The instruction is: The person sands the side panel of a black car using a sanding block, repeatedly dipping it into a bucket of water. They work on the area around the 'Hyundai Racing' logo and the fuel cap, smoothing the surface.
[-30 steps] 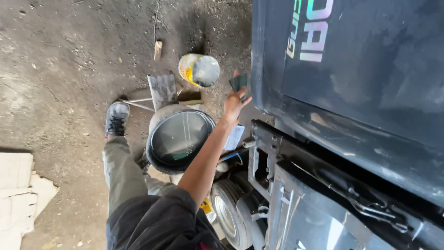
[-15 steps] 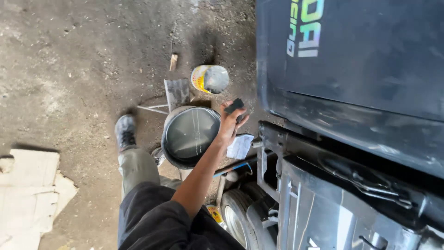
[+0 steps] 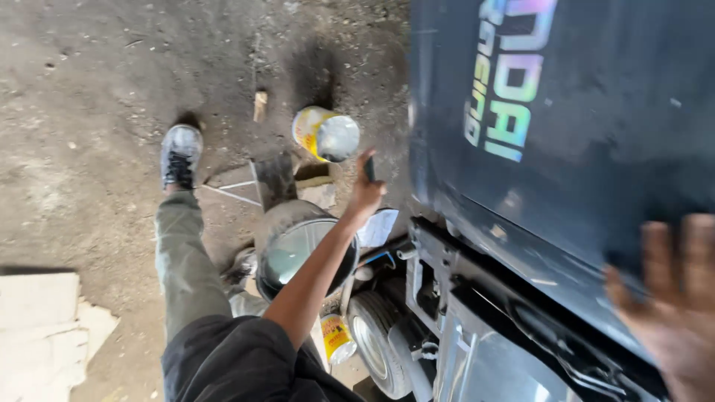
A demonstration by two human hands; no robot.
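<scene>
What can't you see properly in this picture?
- Right hand: blurred, cut off by the frame's edge; its grip can't be told.
- Dark thing in the left hand: too small and mostly covered by fingers to name.
- Bucket: the arm crosses it; the contents are only a shine.
- Small can: partly behind the leg.
- Wheel: partly tucked under the vehicle.

1. The right hand [image 3: 670, 313], blurred, runs off the lower right edge against the dark blue glossy metal panel [image 3: 596, 149].
2. The left hand [image 3: 365, 195] covers most of a small dark object [image 3: 369, 168]; its kind is unclear.
3. The forearm hides part of the round dark metal basin [image 3: 294, 253].
</scene>
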